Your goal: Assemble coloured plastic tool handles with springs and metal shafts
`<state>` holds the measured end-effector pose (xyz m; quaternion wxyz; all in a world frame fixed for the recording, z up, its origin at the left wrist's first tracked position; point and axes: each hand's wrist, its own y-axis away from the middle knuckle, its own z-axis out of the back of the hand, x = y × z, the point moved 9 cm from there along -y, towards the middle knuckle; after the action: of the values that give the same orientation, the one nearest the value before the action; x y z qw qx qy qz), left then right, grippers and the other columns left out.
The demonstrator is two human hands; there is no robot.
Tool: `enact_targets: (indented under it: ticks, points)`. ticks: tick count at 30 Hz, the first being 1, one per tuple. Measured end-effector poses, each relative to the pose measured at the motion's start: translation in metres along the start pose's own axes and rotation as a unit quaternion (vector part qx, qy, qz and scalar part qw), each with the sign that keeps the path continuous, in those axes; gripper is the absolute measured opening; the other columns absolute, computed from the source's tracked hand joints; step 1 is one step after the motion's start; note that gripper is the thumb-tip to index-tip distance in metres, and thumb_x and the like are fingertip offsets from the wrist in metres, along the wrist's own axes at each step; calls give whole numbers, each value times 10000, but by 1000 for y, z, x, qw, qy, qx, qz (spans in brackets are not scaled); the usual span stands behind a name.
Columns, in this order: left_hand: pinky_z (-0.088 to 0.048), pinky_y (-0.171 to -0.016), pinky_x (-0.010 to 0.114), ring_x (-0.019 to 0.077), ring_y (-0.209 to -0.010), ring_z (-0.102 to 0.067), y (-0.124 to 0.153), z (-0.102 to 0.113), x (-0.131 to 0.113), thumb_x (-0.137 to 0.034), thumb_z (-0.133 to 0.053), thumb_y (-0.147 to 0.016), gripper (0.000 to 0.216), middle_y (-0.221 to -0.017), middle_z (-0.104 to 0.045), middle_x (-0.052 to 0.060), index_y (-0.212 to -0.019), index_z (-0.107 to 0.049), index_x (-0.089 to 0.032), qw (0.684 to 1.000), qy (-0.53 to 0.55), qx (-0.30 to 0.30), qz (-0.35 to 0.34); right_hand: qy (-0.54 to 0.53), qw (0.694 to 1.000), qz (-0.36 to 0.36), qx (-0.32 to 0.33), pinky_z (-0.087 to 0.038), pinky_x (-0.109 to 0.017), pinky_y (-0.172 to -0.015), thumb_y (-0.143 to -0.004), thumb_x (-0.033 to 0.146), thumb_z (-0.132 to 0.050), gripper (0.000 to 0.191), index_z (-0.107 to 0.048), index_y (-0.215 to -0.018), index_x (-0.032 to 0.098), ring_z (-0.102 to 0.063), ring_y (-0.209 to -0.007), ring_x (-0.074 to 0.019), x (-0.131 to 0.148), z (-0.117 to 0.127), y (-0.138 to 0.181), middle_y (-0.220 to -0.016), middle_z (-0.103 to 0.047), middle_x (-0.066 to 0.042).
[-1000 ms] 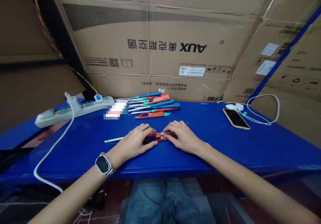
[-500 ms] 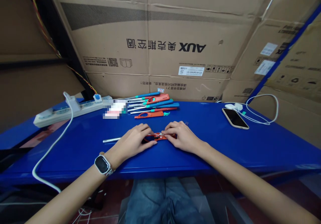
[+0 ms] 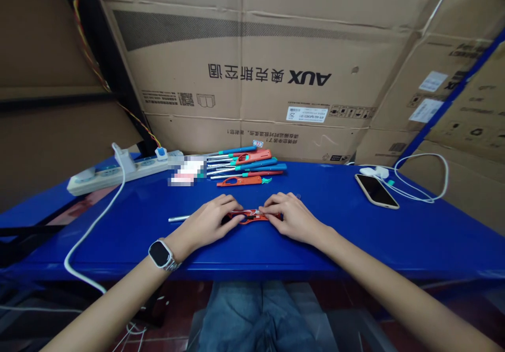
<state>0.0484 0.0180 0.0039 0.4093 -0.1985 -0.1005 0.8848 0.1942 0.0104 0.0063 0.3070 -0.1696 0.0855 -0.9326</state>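
Low over the blue table, an opened orange long-nosed lighter (image 3: 251, 219) lies between my hands, its inner wires and small parts bare. My left hand (image 3: 219, 218) is closed on its left part, thumb and fingers pinching near the trigger opening. The lighter's metal tube (image 3: 178, 219) sticks out to the left from under that hand. My right hand (image 3: 290, 216) pinches at the lighter's right part, fingertips on the small white inner pieces. Just behind lies a loose orange casing half (image 3: 239, 181) with a green piece at its right end.
Several blue and red lighters (image 3: 256, 163) lie in a row at the back of the blue table (image 3: 335, 252). A white power strip (image 3: 122, 170) with a cable stands left. A phone (image 3: 376, 190) and a white charging cable (image 3: 445, 178) lie right. A cardboard sheet (image 3: 252, 41) rises behind.
The view has shifted slightly, so everything sits a little further right. My left thumb has moved up onto the lighter; both hands stay on it.
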Motion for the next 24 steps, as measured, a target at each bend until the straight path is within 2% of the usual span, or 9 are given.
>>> enact_targets:
  ticks: [3,6,10,13,15,17,20,24]
  points:
    - [-498,-891,351,210,-993,-614,4,4,11,-281,-462,-1002,209,-1059,-657,63,-1077,-641,-203,1000,21,-10,13,21,1000,4,8,-379,-394,-884,-960,233,-529,258,-750,-1086,275,-585,-966,-204,2,3,-1,-1075,-684,-58]
    - [-505,-872,336,201,-958,-621,4,4,13,-249,-456,-997,207,-1020,-663,59,-1008,-658,-202,999,32,-7,7,36,999,12,14,-403,-371,-863,-928,246,-560,231,-754,-1054,253,-583,-984,-212,10,10,-7,-1116,-653,-65]
    - [-517,-833,318,192,-913,-628,3,4,10,-255,-453,-995,221,-989,-656,66,-991,-666,-196,999,29,-14,-1,18,999,7,25,-417,-287,-700,-892,298,-612,248,-712,-1109,232,-622,-832,-159,21,13,-27,-1174,-632,-56]
    - [-523,-809,316,190,-892,-627,3,5,10,-267,-459,-995,225,-971,-652,65,-987,-672,-195,1000,24,-16,0,3,999,11,48,-384,-264,-638,-875,283,-645,166,-716,-1016,235,-642,-855,-174,26,3,-44,-1066,-684,-38]
    - [-524,-806,315,192,-892,-626,3,4,11,-274,-461,-998,229,-964,-650,64,-979,-675,-194,1000,22,-13,5,-9,997,14,70,-381,-257,-640,-856,225,-654,83,-721,-905,223,-649,-847,-178,25,-7,-53,-953,-711,-32]
    - [-522,-808,313,193,-895,-626,3,4,11,-278,-461,-1002,232,-959,-646,64,-982,-677,-195,1000,16,-11,8,-29,996,16,79,-395,-252,-668,-849,177,-640,83,-718,-844,205,-651,-815,-170,23,-14,-56,-879,-722,-32]
    - [-518,-808,312,195,-895,-624,2,4,10,-272,-461,-1005,226,-960,-637,61,-992,-671,-192,1000,0,-9,11,-59,996,12,61,-413,-246,-704,-850,144,-611,113,-717,-837,180,-646,-779,-155,19,-15,-55,-850,-729,-40]
    - [-507,-784,310,196,-879,-616,2,3,12,-260,-460,-1006,215,-943,-627,56,-984,-662,-188,1000,-19,-10,20,-72,996,0,44,-401,-235,-662,-828,124,-604,121,-713,-813,174,-614,-705,-135,16,-14,-52,-803,-726,-28]
